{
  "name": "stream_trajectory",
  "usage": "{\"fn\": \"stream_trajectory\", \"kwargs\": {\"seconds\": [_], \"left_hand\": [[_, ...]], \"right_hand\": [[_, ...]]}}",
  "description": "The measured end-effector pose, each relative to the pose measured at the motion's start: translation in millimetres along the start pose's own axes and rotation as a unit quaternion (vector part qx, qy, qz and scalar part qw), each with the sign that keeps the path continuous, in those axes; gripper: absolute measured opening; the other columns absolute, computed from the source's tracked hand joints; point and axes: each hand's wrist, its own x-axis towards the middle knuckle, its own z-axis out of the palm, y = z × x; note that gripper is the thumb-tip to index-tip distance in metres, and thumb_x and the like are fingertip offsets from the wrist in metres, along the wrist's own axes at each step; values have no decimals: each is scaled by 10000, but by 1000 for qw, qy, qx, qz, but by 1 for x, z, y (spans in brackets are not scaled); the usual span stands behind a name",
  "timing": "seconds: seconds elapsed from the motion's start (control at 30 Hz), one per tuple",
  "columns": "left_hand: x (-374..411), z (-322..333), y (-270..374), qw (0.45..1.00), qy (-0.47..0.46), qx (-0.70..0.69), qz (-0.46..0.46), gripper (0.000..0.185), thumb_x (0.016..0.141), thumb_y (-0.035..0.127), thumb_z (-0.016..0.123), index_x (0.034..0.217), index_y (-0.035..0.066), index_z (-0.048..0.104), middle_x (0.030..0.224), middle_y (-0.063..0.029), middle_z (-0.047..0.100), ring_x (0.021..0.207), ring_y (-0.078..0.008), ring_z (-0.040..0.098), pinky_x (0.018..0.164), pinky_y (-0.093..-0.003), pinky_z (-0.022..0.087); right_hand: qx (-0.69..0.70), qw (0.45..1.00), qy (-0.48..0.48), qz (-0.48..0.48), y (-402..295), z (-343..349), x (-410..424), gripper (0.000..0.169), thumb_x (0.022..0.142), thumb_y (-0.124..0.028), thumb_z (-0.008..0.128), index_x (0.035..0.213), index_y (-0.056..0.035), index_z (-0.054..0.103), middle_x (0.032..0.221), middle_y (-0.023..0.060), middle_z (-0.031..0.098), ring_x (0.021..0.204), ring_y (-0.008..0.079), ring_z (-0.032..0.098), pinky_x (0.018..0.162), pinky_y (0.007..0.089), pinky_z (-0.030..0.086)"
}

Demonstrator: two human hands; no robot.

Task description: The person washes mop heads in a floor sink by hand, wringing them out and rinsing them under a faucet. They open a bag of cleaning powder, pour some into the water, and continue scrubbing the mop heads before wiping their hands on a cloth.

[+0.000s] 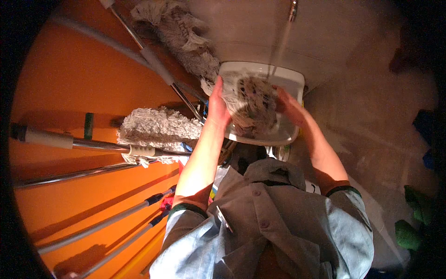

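A wet, grey-white string mop head (256, 104) lies bunched in a white wash basin (296, 75). My left hand (218, 106) grips its left side near the basin's left rim, thumb pointing away from me. On the opposite side my right hand (290, 107) holds the mop head, its fingers partly hidden by the strands. A metal faucet spout (293, 12) juts out above the far side of the basin. What looks like a thin stream of water runs from the spout toward the mop head.
Beside the basin on the left are a fluffy mop head (160, 127) and a long greyish mop (188, 42). Several poles, among them a metal handle (97, 144), lean against the orange wall (62, 104). Green cloths (407, 233) show at the far right.
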Motion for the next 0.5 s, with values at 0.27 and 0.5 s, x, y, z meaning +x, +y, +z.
{"fn": "stream_trajectory", "kwargs": {"seconds": [0.27,0.5], "left_hand": [[9,38,56,989,-25,118,81,522,914,386,547,1282,23,479,1266,-140,545,1151,-283,531,1001,-429,405],[-5,65,81,912,5,392,125,743,770,487,701,1289,-8,506,1241,-150,572,1161,-244,526,997,-358,390]], "right_hand": [[-393,888,62,-232,-68,61,18,736,673,-258,810,1248,-3,428,1192,217,516,1141,337,500,966,404,403],[-371,864,169,-295,-102,58,38,594,657,-193,766,1161,12,526,1152,232,519,1132,376,450,945,457,394]]}}
